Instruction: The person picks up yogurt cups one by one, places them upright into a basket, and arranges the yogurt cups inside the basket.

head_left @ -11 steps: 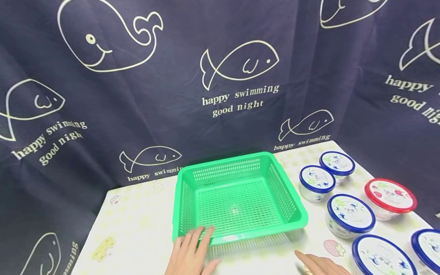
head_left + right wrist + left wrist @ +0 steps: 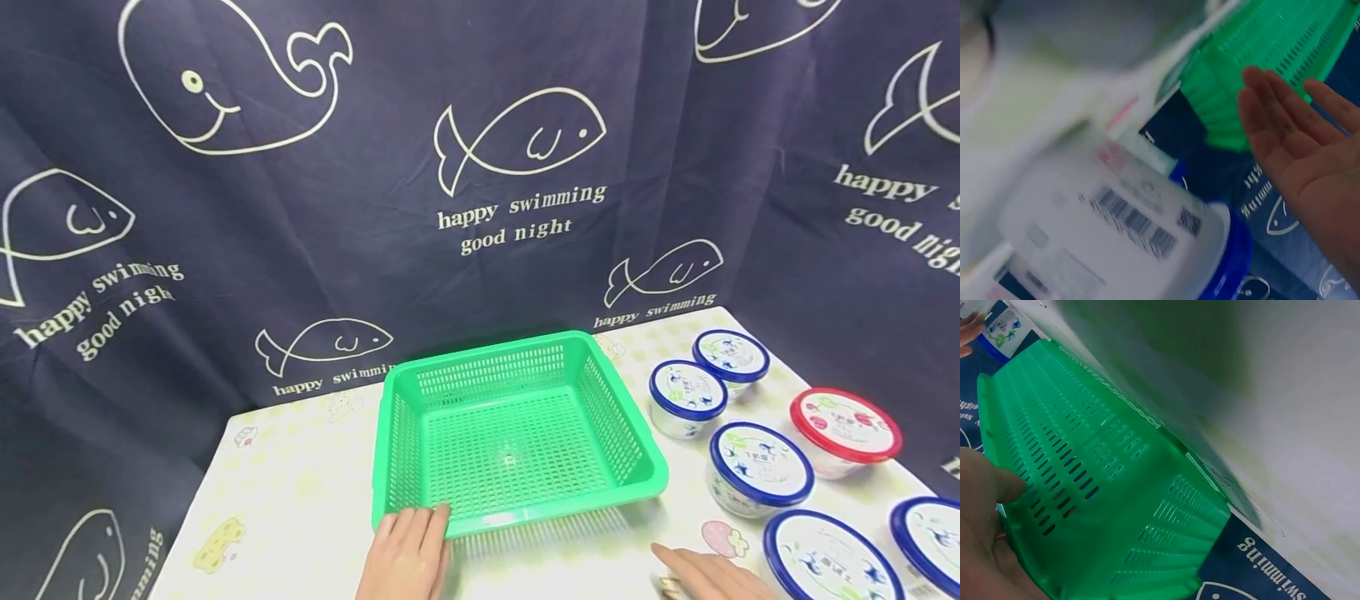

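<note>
Head view bright, small glare on the green plastic basket (image 2: 517,433), patterned tablecloth (image 2: 300,492) washed out before me, wrist views dimmer, my right hand (image 2: 1316,156) shaded, blue-lidded tub (image 2: 1116,212) soft with blur, left wrist view shadowed beside the basket.

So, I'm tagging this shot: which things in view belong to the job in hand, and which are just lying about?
In the job:
green basket, its edge gripped by the left hand

Seemingly just lying about, untouched by the hands:
five blue-lidded tubs
red-lidded tub
</note>
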The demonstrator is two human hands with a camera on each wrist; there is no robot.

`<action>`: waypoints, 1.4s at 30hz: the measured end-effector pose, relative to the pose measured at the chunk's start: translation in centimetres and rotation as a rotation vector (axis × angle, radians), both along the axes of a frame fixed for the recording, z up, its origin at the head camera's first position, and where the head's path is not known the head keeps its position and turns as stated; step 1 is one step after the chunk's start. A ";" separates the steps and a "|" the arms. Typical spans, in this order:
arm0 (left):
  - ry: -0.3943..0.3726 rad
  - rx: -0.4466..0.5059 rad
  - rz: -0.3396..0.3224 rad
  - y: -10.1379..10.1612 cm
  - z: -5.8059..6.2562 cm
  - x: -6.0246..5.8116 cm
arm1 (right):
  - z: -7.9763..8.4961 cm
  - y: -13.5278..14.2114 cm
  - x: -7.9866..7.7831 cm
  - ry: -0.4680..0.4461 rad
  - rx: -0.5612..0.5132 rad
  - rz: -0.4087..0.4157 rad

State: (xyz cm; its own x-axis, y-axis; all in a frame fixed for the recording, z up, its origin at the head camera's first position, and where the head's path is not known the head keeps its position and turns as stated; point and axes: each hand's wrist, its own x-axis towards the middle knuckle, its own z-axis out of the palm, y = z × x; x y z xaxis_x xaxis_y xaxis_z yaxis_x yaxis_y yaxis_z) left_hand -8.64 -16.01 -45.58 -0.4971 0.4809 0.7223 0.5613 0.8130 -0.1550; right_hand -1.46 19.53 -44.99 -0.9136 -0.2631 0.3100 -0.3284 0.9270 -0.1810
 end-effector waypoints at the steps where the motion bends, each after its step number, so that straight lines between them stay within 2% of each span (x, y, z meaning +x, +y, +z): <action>1: -0.005 -0.006 0.005 0.0 0.0 0.0 | 0.5 0.1 0.0 0.012 -0.013 -0.009; 6: -0.083 -0.049 0.040 0.0 0.1 0.3 | 2.4 1.6 -0.5 0.186 -0.142 -0.063; 10: -0.126 -0.058 0.058 -0.1 0.1 0.6 | 3.1 3.1 -1.1 0.266 -0.147 -0.104; 14: -0.131 -0.067 0.062 -0.3 -0.1 0.7 | 3.1 4.7 -1.3 0.219 -0.091 -0.185; 17: -0.141 -0.082 0.064 -0.5 -0.1 0.7 | 2.6 6.0 -1.4 0.160 -0.027 -0.244; 21: -0.145 -0.091 0.075 -0.4 -0.1 0.7 | 1.9 7.3 -1.8 0.129 0.005 -0.305; 26: -0.107 -0.093 0.088 0.0 -0.3 0.6 | 1.7 8.4 -2.0 0.126 0.018 -0.294; 33: -0.025 -0.030 0.058 -0.1 -0.5 0.3 | 0.5 9.5 -2.2 0.149 0.031 -0.267; 42: -0.046 -0.080 0.060 0.0 -0.2 0.3 | -1.9 10.9 -2.9 0.149 -0.060 -0.349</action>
State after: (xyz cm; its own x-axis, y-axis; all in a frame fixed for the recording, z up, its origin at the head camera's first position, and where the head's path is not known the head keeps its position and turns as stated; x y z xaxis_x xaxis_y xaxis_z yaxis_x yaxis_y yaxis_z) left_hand -8.33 -16.05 -45.76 -0.5590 0.5039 0.6585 0.5196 0.8318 -0.1954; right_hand -4.31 30.40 -46.89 -0.8888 0.0781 0.4516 -0.0218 0.9770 -0.2119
